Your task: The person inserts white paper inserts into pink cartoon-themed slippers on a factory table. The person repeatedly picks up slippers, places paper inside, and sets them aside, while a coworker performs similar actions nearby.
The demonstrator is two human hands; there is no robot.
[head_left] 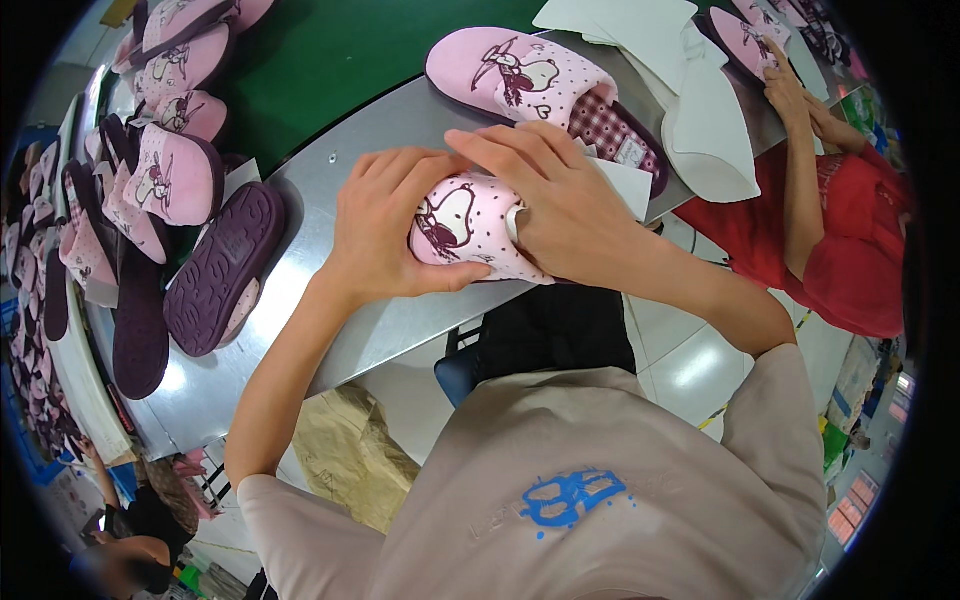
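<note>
A pink slipper (478,215) with dark dots and a cartoon dog print is between my two hands, over the metal table's front edge. My left hand (385,225) wraps round its toe end, thumb along the near side. My right hand (555,195) is at the opening of the slipper, fingers bent over its far side; a bit of white card or paper shows beside the fingers, and part of that hand's grip is hidden. Just beyond lies a matching slipper (520,72) with a checked insole, a white card (622,187) by its opening.
White shaped card sheets (708,130) lie to the right of the far slipper. Piled slippers (180,175) and a sole-up purple slipper (225,265) occupy the table's left. A green belt (330,60) runs behind. At right, a person in red (840,230) handles another slipper.
</note>
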